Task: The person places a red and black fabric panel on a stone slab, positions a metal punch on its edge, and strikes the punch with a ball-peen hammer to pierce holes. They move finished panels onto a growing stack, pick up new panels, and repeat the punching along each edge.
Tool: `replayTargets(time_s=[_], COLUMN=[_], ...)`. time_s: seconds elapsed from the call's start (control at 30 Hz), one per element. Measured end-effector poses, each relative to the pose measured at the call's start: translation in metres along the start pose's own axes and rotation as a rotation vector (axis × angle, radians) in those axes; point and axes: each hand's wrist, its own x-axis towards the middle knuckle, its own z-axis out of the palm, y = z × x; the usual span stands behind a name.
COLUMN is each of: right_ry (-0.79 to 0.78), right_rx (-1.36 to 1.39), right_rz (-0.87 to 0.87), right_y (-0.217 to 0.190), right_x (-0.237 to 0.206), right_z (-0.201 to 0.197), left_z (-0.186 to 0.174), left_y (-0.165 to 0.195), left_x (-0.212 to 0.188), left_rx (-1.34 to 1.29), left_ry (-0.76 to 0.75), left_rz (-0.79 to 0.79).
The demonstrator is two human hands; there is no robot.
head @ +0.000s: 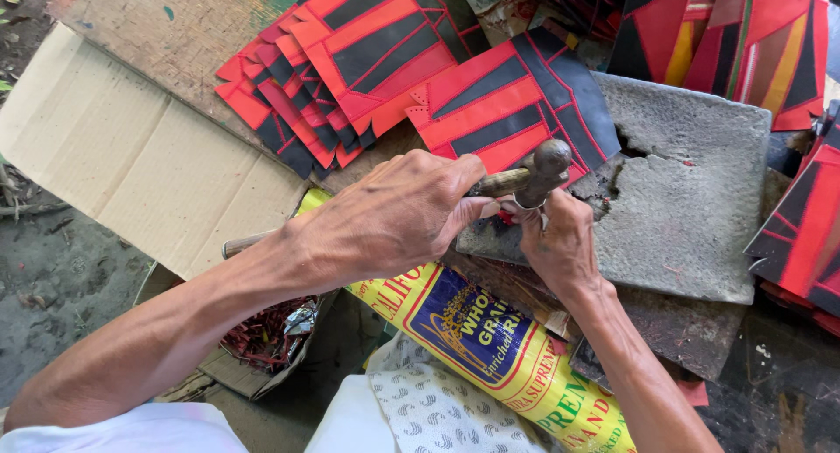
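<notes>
Left hand (394, 212) has its fingers clamped around the wooden handle of a small hammer (541, 171), handle lying roughly left to right, metal head sitting just above the right hand (560, 243). The right hand's fingers are pinched together on something small under the hammer head, can't tell what. It's all at the near left edge of a cracked grey slab (691, 208), red-and-black stitched pieces (512, 98) just behind.
</notes>
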Motion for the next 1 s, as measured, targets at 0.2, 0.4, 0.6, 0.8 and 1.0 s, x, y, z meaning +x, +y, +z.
replayTargets(time_s=[0.2, 0.4, 0.6, 0.8, 1.0], right_ry=[0.017, -0.01, 0.07, 0.129, 0.161], right_rx=[-0.074, -0.012, -0.186, 0.332, 0.552], right_rz=[-0.067, -0.048, -0.052, 0.365, 0.336], right_y=[0.012, 0.02, 0.021, 0.011, 0.003], right_x=[-0.004, -0.008, -0.003, 0.004, -0.009], right_z=[0.008, 0.01, 0.016, 0.007, 0.001], left_z=[-0.021, -0.024, 0.0, 0.053, 0.077], left_y=[0.024, 0.06, -0.005, -0.076, -0.123], left_x=[0.0, -0.001, -0.006, -0.062, -0.057], left_rx=[-0.027, -0.374, 0.126, 0.2, 0.529], left_ry=[0.266, 0.479, -0.075, 0.391, 0.588], left_rz=[0.392, 0.545, -0.096, -0.059, -0.08])
